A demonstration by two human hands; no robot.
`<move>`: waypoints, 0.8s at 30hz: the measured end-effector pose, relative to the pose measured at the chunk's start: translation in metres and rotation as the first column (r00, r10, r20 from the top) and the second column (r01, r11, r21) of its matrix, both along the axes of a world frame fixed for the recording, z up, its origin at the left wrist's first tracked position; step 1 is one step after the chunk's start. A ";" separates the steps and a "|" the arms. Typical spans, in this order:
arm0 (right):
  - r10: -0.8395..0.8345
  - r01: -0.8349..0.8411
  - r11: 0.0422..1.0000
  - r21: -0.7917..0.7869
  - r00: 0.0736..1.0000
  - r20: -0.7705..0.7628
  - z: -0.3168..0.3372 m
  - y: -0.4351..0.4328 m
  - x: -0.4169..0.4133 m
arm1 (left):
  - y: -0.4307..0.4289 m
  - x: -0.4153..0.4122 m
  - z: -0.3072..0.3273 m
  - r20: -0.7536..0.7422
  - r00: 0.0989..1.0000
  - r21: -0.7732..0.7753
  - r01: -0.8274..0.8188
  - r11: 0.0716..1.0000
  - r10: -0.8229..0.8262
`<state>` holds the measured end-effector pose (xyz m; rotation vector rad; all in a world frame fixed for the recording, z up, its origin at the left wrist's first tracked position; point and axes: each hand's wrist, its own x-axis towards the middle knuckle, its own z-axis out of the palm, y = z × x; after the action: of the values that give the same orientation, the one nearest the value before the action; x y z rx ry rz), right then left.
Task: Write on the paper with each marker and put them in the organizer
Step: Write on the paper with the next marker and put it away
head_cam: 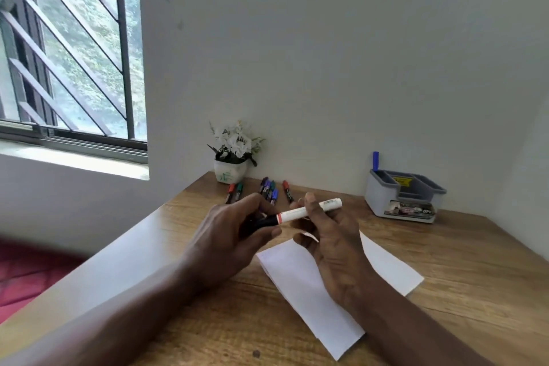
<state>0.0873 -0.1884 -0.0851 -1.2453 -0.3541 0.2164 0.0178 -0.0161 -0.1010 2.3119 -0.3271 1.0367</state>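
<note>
Both hands grip one marker [297, 212]: my left hand [231, 232] curls its fingers [256, 200] round the black end, my right hand [329, 235] pinches the white barrel, above the paper [300, 285].

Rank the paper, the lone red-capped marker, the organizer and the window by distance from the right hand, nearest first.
1. Paper, directly under the right hand holding the white marker.
2. Red-capped marker, lying just beyond it.
3. Organizer, back right by the wall.
4. Window, far left.
</note>
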 end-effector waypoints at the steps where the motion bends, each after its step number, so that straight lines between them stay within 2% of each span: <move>1: -0.003 0.003 1.000 0.013 1.000 -0.006 0.001 0.001 0.000 | -0.001 0.000 0.000 -0.013 1.000 -0.025 0.014 1.000 -0.014; 5: -0.028 0.036 0.990 0.135 0.998 -0.064 0.008 0.003 0.003 | -0.008 0.003 0.003 -0.086 0.986 -0.142 0.127 0.982 -0.140; 9: -0.026 0.039 0.985 0.165 0.997 -0.078 0.010 0.010 0.004 | -0.005 0.008 0.004 -0.114 0.966 -0.232 0.199 0.952 -0.230; 12: -0.080 0.104 0.967 0.234 0.991 -0.112 0.016 -0.001 0.014 | 0.006 0.003 0.004 -0.191 0.946 -0.251 0.211 0.945 -0.262; 15: -0.114 0.140 0.945 0.294 0.988 -0.102 0.015 -0.020 0.030 | 0.026 -0.004 0.005 -0.257 0.917 -0.370 0.198 0.908 -0.305; 20: -0.094 0.119 0.968 0.220 0.988 -0.122 0.010 -0.019 0.023 | 0.034 0.004 0.005 -0.237 0.959 -0.419 0.046 0.907 -0.158; 24: -0.153 0.153 0.987 0.048 0.988 0.012 0.006 -0.022 0.025 | 0.035 0.009 -0.002 -0.218 0.976 -0.271 -0.077 0.959 0.017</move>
<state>0.1127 -0.2103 -0.0791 -1.2224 -0.2743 0.0663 0.0268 0.0188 -0.1031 2.1562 -0.0360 0.7891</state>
